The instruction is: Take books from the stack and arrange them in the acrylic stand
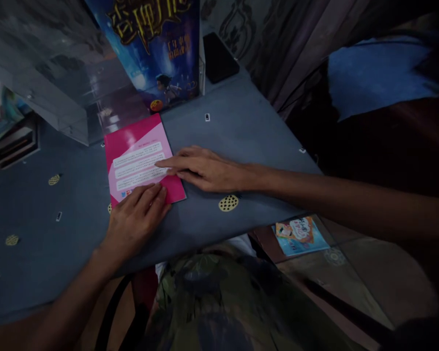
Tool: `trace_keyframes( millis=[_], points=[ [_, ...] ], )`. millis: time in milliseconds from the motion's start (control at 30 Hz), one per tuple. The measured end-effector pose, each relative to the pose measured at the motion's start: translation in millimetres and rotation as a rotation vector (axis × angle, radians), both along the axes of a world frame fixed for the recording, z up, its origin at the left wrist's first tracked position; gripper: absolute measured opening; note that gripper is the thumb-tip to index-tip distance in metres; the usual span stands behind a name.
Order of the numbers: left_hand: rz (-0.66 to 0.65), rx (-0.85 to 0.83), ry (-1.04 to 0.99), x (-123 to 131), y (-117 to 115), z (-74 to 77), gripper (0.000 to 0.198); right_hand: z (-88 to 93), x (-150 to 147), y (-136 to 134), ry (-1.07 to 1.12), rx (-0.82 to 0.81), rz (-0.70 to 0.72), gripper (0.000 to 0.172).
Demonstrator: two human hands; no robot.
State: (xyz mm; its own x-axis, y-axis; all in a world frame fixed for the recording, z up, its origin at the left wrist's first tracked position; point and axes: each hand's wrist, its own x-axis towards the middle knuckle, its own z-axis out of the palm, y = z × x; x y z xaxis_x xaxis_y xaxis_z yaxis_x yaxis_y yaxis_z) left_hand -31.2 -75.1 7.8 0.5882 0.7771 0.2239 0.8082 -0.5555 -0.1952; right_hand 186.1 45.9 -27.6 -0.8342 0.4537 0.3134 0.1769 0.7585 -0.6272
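Observation:
A thin pink booklet (133, 134) lies flat and closed on the table, with white text panels on its upper face. Over its near edge rests my left hand (137, 212), fingers laid flat across the corner area and nothing gripped. From the right, my right hand (205, 168) reaches onto the booklet's right edge. Its index finger stretches over the middle text panel and the other fingers are loosely extended. Part of the booklet's lower edge is hidden under my left hand.
The table (227, 131) has a grey cloth with pineapple prints. At the back stand a blue illustrated book (161, 53) and a dark phone-like slab (219, 56). A clear acrylic holder (71, 124) and several books (16, 141) are at left. Another booklet (302, 236) lies below the table edge.

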Motion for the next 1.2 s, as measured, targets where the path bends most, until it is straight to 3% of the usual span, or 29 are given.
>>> trace_keyframes(
  millis=[267, 467, 867, 1200],
  points=[
    [-0.021, 0.002, -0.057, -3, 1, -5.0, 0.027, 4.7, 17, -17, 0.120, -0.191, 0.124, 0.037],
    [-0.150, 0.184, -0.006, -1, 4, -4.7, 0.021, 1.6, 16, -14, 0.189, -0.205, 0.150, 0.034],
    [-0.147, 0.155, 0.010, 4, 6, 6.4, 0.013, 0.3, 18, -14, 0.224, -0.226, 0.151, 0.032],
    [-0.115, 0.130, -0.010, 1, 5, 3.5, 0.015, 1.2, 17, -14, 0.238, -0.223, 0.161, 0.032]
  ],
)
